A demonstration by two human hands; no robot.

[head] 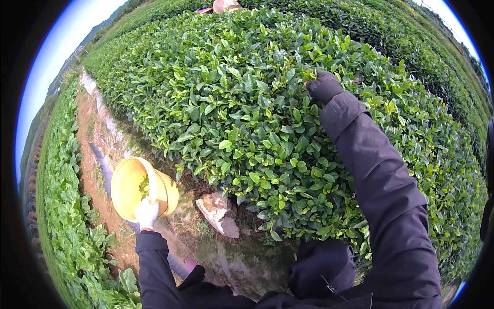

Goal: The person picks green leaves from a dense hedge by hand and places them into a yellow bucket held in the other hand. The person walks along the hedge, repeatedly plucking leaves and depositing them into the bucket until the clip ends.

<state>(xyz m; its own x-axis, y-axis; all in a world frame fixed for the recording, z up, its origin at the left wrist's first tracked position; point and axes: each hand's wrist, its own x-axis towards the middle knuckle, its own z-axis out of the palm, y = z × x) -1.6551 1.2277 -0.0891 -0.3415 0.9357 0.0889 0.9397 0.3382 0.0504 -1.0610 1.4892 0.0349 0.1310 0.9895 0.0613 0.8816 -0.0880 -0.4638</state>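
Note:
My left hand (147,213), in a white glove, grips the near rim of a yellow plastic bucket (168,193). The bucket is tilted, its mouth facing left, and a few green leaves (144,187) lie inside. Out over the top of a dense tea bush (239,112) reaches my right hand (325,86), in a dark mesh glove with bare fingertips. Its fingers are among the young tea shoots (308,74) at the bush's surface. The glove hides most of the fingertips, so whether they pinch a shoot cannot be made out.
A pale rock (218,213) sits at the foot of the bush. Along the left runs a dirt path (90,131), bordered by leafy vegetable plants (61,197). More tea rows (386,23) stretch behind. A person's pale hat (225,5) shows at the top edge.

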